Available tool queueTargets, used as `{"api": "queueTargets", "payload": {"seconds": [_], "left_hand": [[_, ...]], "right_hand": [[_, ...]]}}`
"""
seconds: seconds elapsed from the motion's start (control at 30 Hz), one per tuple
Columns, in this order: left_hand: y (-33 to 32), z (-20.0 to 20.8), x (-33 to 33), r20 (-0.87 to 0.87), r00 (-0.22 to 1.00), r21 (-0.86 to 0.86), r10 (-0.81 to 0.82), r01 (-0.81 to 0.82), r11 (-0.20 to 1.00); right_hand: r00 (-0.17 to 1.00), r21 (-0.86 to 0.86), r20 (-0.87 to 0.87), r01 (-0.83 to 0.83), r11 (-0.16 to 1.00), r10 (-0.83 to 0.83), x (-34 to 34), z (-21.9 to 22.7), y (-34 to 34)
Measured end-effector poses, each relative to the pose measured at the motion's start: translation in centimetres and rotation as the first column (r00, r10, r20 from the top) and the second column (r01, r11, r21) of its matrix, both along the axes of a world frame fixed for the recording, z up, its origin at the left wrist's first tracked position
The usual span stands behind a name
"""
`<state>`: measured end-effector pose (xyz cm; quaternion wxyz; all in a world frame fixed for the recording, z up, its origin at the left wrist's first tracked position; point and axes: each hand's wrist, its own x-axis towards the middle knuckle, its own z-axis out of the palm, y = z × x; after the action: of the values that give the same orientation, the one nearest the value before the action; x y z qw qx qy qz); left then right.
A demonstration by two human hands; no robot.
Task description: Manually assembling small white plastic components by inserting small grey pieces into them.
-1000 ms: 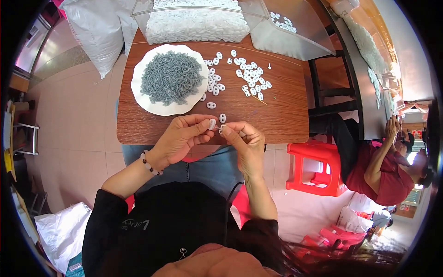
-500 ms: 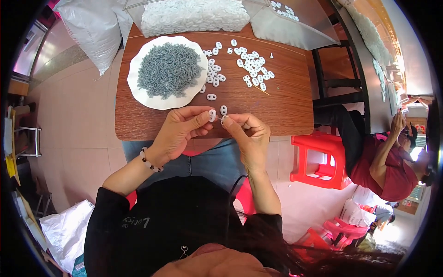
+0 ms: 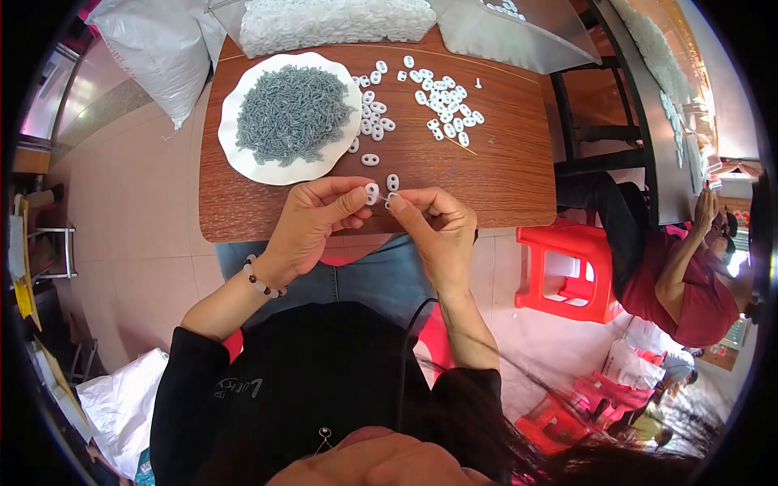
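Note:
Above the near edge of the table, my left hand (image 3: 314, 223) pinches a white oval two-hole piece (image 3: 372, 193) between thumb and fingertips. Close beside it, my right hand (image 3: 440, 235) is closed on a small white piece (image 3: 391, 198), mostly covered by the thumb. Something thin and pale spans the short gap between the two pieces; its kind is too small to make out. Just beyond my fingertips lies a loose two-hole piece (image 3: 392, 182), and another two-hole piece (image 3: 369, 159) rests farther off to the left.
A scalloped white plate (image 3: 229, 154) heaped with small grey translucent parts (image 3: 293, 113) stands left on the brown table (image 3: 510, 186). Several white pieces (image 3: 442, 101) lie scattered behind. Clear bins (image 3: 519, 69) line the back. A red stool (image 3: 567, 267) and a seated person (image 3: 689, 283) are at right.
The table and its contents sit slightly higher in the picture, and my hands have shifted up with them. Both grips look the same.

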<state>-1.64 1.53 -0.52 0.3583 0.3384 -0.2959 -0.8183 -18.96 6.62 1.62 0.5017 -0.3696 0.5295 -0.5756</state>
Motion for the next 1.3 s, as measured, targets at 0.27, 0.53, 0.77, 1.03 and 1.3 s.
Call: {"api": "queueTargets", "payload": {"seconds": [0.27,0.53,0.77,1.03,1.3], "left_hand": [[0.0,0.2,-0.1,0.087,0.996,-0.111,0.017,-0.007,0.994],[0.1,0.3,-0.1,0.096,0.995,-0.133,-0.022,0.035,0.991],[-0.3,0.8,0.3,0.058,0.997,-0.041,-0.060,0.063,0.997],[-1.2,2.2,1.2,-0.011,0.977,-0.041,-0.213,0.212,0.976],[-1.4,1.6,1.7,-0.019,0.960,-0.064,-0.278,0.276,0.959]], "right_hand": [[0.998,0.017,-0.068,-0.009,1.000,0.010,0.2,0.1,0.1],[0.998,0.005,-0.042,-0.053,0.999,0.053,0.7,0.5,0.0],[0.990,0.031,0.013,-0.138,0.990,0.137,0.3,0.8,0.0],[0.967,-0.028,0.013,-0.254,0.967,0.255,-0.1,0.5,-0.2],[0.845,-0.175,-0.333,-0.492,0.853,0.420,-0.5,-0.4,-1.1]]}}
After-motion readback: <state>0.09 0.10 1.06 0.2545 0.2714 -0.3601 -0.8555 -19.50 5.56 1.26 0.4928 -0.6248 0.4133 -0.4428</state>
